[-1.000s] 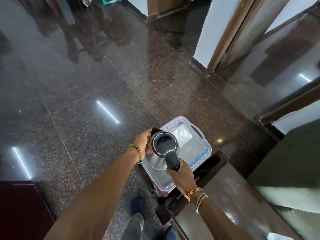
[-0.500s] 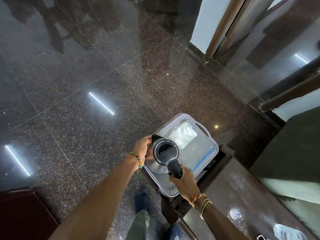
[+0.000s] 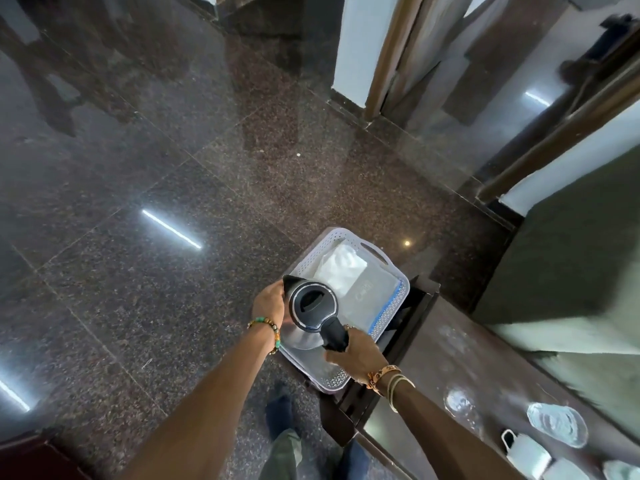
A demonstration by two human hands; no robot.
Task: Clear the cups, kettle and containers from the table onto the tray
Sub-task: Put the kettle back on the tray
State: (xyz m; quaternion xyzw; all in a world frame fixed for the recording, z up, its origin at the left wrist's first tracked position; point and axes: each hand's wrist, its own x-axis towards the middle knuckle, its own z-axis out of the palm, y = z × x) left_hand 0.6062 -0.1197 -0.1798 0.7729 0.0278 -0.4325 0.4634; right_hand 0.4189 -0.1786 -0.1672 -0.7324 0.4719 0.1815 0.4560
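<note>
The polished dark granite floor (image 3: 173,150) mirrors a bright strip of light (image 3: 171,229). At the top, a brown door frame (image 3: 388,57) stands just beside a white wall (image 3: 353,46).

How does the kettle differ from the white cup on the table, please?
The kettle is held over the tray, the right hand gripping its handle, the left hand at its side; the white cup stands untouched on the table. The kettle has a black lid and a steel body; the white cup is plain white. Both have a side handle.
</note>
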